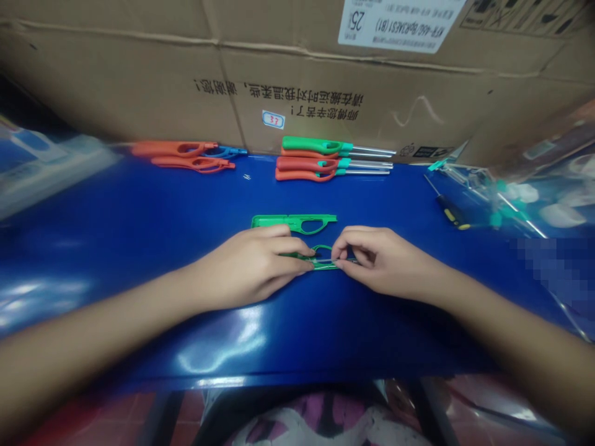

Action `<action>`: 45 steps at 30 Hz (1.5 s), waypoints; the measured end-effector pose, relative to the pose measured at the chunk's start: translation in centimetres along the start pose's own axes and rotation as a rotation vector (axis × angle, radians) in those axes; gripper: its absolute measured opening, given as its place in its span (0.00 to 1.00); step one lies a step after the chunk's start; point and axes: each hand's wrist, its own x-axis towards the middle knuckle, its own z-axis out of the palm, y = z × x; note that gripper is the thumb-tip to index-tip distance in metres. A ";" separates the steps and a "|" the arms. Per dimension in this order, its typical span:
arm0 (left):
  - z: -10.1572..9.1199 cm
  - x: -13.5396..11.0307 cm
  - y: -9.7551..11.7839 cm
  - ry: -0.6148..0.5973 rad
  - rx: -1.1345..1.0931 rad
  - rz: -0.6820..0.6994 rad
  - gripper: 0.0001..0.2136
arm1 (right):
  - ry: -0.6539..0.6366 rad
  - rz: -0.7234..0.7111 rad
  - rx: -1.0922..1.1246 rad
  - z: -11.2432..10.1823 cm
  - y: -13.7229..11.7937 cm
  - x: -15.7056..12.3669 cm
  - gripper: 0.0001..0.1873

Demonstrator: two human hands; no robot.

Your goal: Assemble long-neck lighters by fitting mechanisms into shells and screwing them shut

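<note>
My left hand (253,263) and my right hand (379,257) meet over a green plastic lighter shell half (323,257) lying on the blue table (139,235). Both hands pinch it, the left covering its handle end, the right gripping its front end. A second green shell half (295,222) lies flat just behind my hands, untouched. What else sits between my fingers is hidden.
Finished orange and green long-nosed lighters (325,162) are stacked at the back centre, orange shell halves (186,155) at the back left. A yellow-handled screwdriver (449,210) and a clear bag of parts (506,198) lie at the right. A large cardboard box (297,68) walls off the back.
</note>
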 end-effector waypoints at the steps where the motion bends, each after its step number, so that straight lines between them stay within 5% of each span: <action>1: 0.0 0.0 0.0 0.001 0.001 -0.001 0.13 | -0.010 -0.016 -0.016 -0.1 0.0 0.0 0.05; 29: 0.0 -0.1 -0.1 -0.005 -0.049 -0.025 0.11 | -0.071 -0.206 -0.266 -0.9 -0.5 -1.5 0.11; 38: 0.3 -0.2 -0.6 0.115 0.102 0.061 0.10 | 0.084 -0.260 -0.238 -2.2 0.9 -0.9 0.11; 41: 0.2 -0.4 -0.7 0.119 0.128 0.071 0.10 | 0.292 -0.139 -0.413 -4.1 3.2 -0.5 0.12; 45: 0.2 -0.6 -0.8 0.111 0.134 0.072 0.11 | 0.489 0.336 -0.650 -7.6 8.2 -0.7 0.17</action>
